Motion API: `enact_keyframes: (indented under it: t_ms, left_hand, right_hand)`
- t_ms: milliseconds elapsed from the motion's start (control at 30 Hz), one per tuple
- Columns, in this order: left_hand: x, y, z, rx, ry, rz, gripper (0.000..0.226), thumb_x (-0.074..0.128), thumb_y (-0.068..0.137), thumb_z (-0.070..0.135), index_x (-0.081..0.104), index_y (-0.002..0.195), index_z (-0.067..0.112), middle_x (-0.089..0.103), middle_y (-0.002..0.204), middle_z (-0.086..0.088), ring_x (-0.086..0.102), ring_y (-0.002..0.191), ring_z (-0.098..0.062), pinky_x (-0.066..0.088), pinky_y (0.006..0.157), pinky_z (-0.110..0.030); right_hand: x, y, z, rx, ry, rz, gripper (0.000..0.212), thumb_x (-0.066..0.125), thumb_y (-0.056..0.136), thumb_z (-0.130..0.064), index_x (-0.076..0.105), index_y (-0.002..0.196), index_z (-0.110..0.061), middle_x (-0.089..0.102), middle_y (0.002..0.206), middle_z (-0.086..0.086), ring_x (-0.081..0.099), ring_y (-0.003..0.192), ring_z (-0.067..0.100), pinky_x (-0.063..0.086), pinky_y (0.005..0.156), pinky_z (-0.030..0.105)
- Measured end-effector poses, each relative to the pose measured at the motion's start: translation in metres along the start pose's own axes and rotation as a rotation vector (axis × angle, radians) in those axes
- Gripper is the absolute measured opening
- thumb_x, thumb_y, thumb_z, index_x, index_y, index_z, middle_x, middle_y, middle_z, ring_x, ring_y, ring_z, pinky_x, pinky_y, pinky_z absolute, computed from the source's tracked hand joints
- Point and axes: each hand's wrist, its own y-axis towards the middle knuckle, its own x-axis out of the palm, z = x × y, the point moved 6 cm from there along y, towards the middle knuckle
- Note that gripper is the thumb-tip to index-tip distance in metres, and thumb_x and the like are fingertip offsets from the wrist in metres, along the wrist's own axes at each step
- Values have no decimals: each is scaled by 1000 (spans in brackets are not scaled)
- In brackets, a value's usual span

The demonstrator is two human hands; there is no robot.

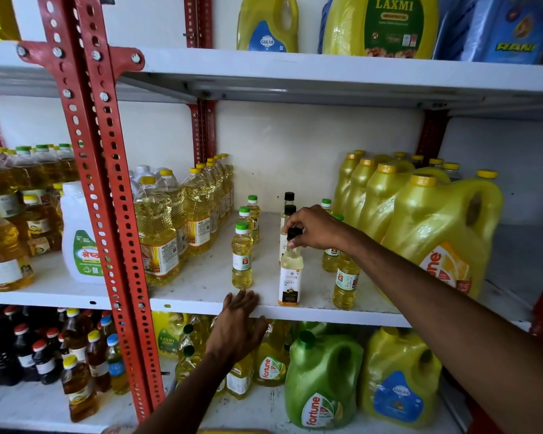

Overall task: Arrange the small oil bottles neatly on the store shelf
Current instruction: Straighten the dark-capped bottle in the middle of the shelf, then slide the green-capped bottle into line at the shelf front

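Right hand: fingers pinched on the black cap of the coconut oil bottle, which stands upright at the front of the middle shelf. Left hand: spread flat, fingertips on the shelf's front edge. Green-capped small oil bottles stand in a row just left; more stand right, near the yellow jugs.

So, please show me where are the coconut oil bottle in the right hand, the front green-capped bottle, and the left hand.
coconut oil bottle [290, 281]: head view, on its white label.
front green-capped bottle [242, 261]: head view, on its body.
left hand [237, 324]: head view, back of the hand.
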Motion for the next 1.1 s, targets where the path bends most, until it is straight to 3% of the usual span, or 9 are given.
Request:
enact_keyframes:
  t_ms: [200, 533, 667, 767, 867, 933, 1100]
  left_hand:
    - [1, 0, 0, 2, 5, -4, 61, 52, 91, 49, 46, 141, 13, 47, 149, -10, 30, 143, -21, 14, 121, -41]
    - [0, -1, 2, 12, 8, 3, 60, 55, 91, 47, 48, 140, 12, 49, 147, -11, 34, 142, -22, 14, 120, -41]
    - [-4, -1, 1, 38, 27, -27, 62, 48, 93, 50, 42, 143, 14, 42, 151, -8, 29, 144, -21, 9, 118, -35]
    - [-18, -3, -14, 57, 72, 21, 66, 39, 93, 54, 37, 146, 15, 35, 153, -6, 25, 146, -24, 12, 119, -41]
    - [-35, -5, -44, 14, 140, 70, 67, 38, 93, 53, 33, 147, 15, 29, 155, -7, 18, 147, -24, 15, 121, -49]
    - [-42, -9, -62, -23, 155, 54, 69, 36, 92, 54, 35, 147, 12, 33, 154, -9, 21, 147, -24, 15, 121, -48]
    - [-43, -19, -76, -5, 104, -4, 70, 34, 91, 56, 33, 147, 13, 36, 154, -9, 18, 145, -18, 7, 120, -41]
  right_hand:
    - [1, 0, 4, 14, -18, 9, 40, 85, 68, -20, 73, 105, -14, 73, 107, 10, 67, 100, 20, 48, 83, 25]
    - [1, 0, -1, 2, -61, -27, 47, 86, 66, -22, 71, 110, -15, 74, 109, 10, 68, 100, 21, 54, 89, 33]
    - [-3, 1, 3, 42, -100, -44, 64, 85, 63, -39, 62, 121, -24, 64, 122, 13, 62, 110, 25, 52, 94, 39]
    - [-15, 3, -7, 6, -101, 64, 68, 79, 67, -47, 60, 126, -20, 64, 127, 12, 61, 116, 25, 51, 98, 39]
    - [-22, 7, -38, -97, -48, 244, 53, 74, 77, -40, 64, 124, -16, 69, 123, 8, 65, 112, 23, 50, 97, 31]
    - [-9, 19, -57, -150, -35, 247, 43, 71, 81, -33, 65, 122, -18, 70, 121, 7, 65, 111, 23, 50, 97, 34]
    - [42, 63, -77, -156, -165, -63, 52, 60, 84, -5, 53, 134, -17, 53, 142, 11, 49, 130, 28, 41, 108, 34]
